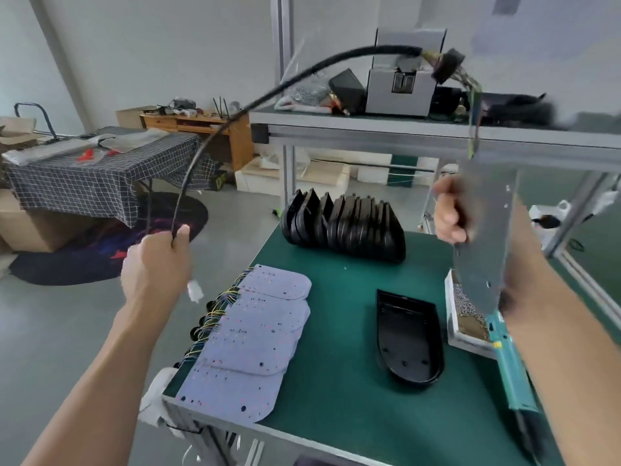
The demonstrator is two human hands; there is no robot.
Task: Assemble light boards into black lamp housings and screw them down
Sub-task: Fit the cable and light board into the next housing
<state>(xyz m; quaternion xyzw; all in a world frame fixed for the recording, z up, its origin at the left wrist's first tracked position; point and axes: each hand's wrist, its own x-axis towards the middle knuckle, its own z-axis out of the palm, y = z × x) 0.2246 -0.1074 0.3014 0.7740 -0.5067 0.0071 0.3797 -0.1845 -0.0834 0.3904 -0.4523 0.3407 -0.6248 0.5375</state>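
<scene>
The left hand [158, 260] has its fingers curled round a black cable [255, 99] that arcs up to a round grommet [448, 65]. The right hand [452, 213] grips the edge of a grey light board [487, 223], held upright above the green bench [336, 348]. On the bench, an open black lamp housing [408, 334] lies just left of a screw tray [465, 321]. Further left of the housing lies a row of light boards [255, 334]; behind it stand stacked housings [346, 225].
</scene>
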